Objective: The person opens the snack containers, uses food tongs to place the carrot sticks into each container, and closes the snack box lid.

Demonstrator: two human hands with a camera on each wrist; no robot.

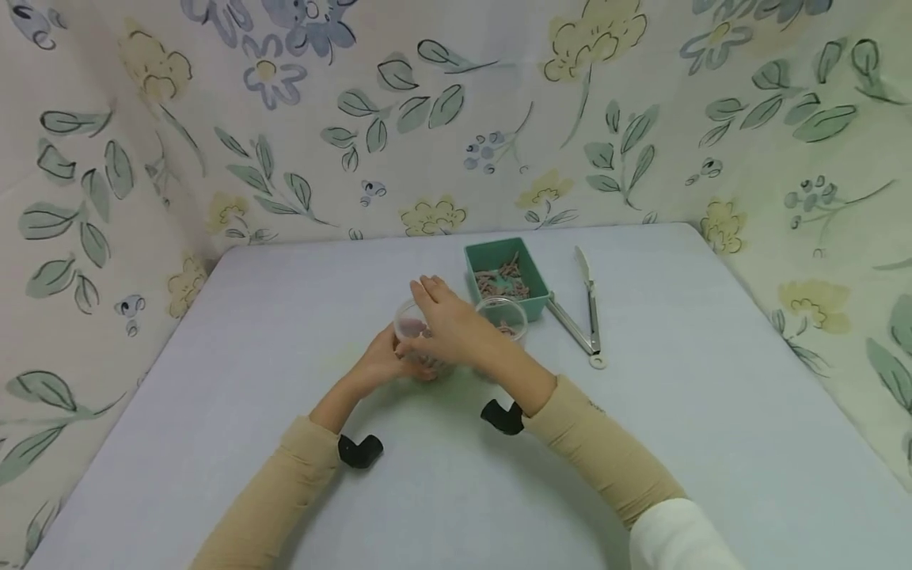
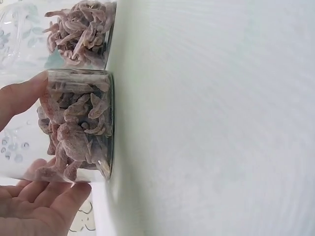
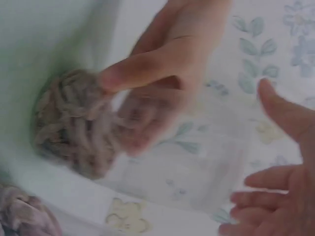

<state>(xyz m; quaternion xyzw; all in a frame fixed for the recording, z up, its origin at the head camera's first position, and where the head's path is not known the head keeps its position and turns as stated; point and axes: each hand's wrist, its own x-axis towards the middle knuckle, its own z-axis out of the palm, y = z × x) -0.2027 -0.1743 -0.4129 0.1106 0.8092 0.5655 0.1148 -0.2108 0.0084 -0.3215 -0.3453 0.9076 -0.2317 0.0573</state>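
Observation:
My left hand (image 1: 379,362) grips a clear jar (image 2: 93,77) by its side, thumb on one side and fingers on the other. Inside lie wrinkled, pinkish-brown dried strips (image 2: 74,132) that look powdered. Over the jar's mouth in the head view is my right hand (image 1: 452,321); in the right wrist view its fingers are spread and relaxed, near the jar's open end, holding nothing. Just right of that jar stands a second clear jar (image 1: 522,324) with similar strips, partly hidden behind my right wrist.
A green rectangular tub (image 1: 536,307) behind the second jar holds more strips. Metal tongs (image 1: 594,317) lie spread to its right, one arm reaching the tub's corner. A floral cloth (image 1: 427,182) hangs behind the white-covered table (image 1: 285,309).

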